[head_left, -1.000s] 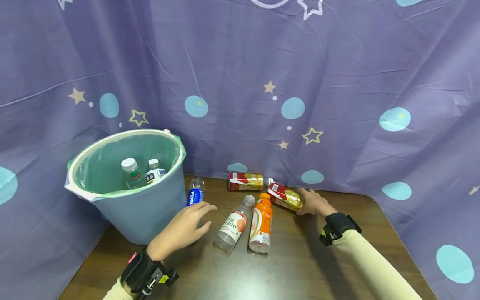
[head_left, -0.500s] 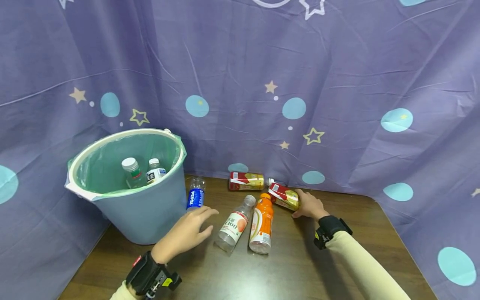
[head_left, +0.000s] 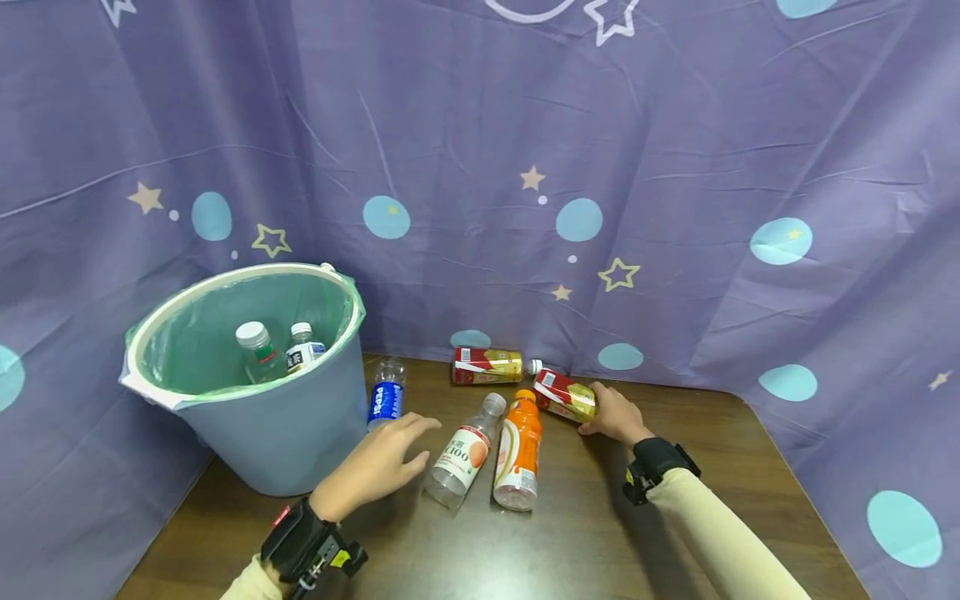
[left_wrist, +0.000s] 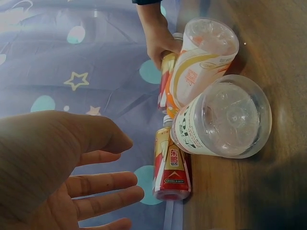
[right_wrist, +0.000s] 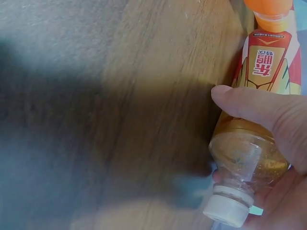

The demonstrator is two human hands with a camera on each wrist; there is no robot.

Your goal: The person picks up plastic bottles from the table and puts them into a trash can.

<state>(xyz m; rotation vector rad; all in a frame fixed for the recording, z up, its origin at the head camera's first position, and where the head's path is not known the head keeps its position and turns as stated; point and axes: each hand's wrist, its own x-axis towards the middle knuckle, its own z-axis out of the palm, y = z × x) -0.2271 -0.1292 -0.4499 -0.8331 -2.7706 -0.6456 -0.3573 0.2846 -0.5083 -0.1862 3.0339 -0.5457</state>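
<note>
My right hand (head_left: 613, 414) grips the cap end of a red-and-gold bottle (head_left: 564, 393) lying on the brown table (head_left: 555, 542). In the right wrist view, the thumb of my right hand (right_wrist: 273, 112) lies over the red-and-gold bottle (right_wrist: 261, 62), whose white cap sits near the palm. My left hand (head_left: 378, 467) hovers open with straight fingers between a blue Pepsi bottle (head_left: 386, 398) and a clear bottle (head_left: 461, 454). In the left wrist view my left hand (left_wrist: 67, 172) holds nothing. An orange bottle (head_left: 517, 446) lies beside the clear one.
A grey-blue bucket (head_left: 277, 433) with a green liner stands at the left, holding two capped bottles. A second red-and-gold bottle (head_left: 487, 366) lies by the purple curtain (head_left: 525, 167), which walls in the table at the back and sides.
My right hand has drawn in a little closer on the bottle's end. My left hand has edged slightly to the right. The bottles lie where they were.
</note>
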